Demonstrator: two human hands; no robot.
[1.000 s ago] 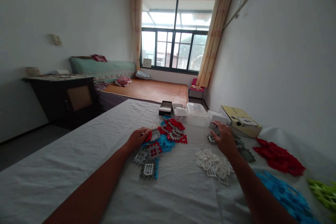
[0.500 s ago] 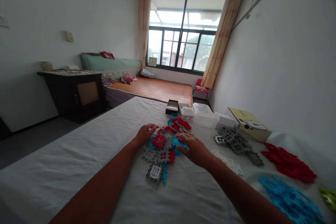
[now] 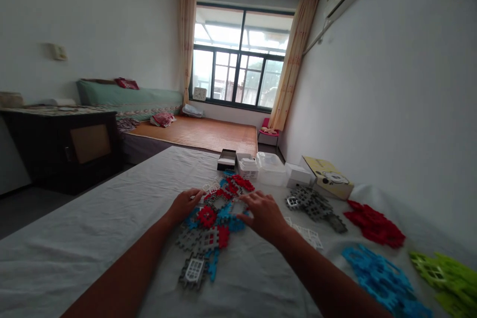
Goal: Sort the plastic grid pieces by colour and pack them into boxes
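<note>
A mixed pile of plastic building pieces lies between my hands on the white cloth, with a red piece (image 3: 206, 216), blue pieces (image 3: 231, 219) and grey pieces (image 3: 190, 237). At the pile's left edge is my left hand (image 3: 185, 203), its fingers drawn together beside some white lattice pieces (image 3: 211, 186). Whether it grips a small piece is hidden. My right hand (image 3: 263, 212) reaches over the pile's right side, thumb and fingers apart, close to the blue pieces. Nearest me lies a grey piece with a white window insert (image 3: 194, 269).
Sorted heaps lie to the right: grey pieces (image 3: 311, 202), white pieces (image 3: 307, 233), red pieces (image 3: 374, 223), blue pieces (image 3: 382, 278) and green pieces (image 3: 449, 276). Behind stand a black box (image 3: 226, 163), a clear plastic container (image 3: 270, 171), a white box (image 3: 298, 175) and a yellow box (image 3: 330, 179).
The camera view has turned to the right and tilted up slightly, so more green pieces show. My right hand has shifted slightly over the pile; my left hand stays at its left edge.
</note>
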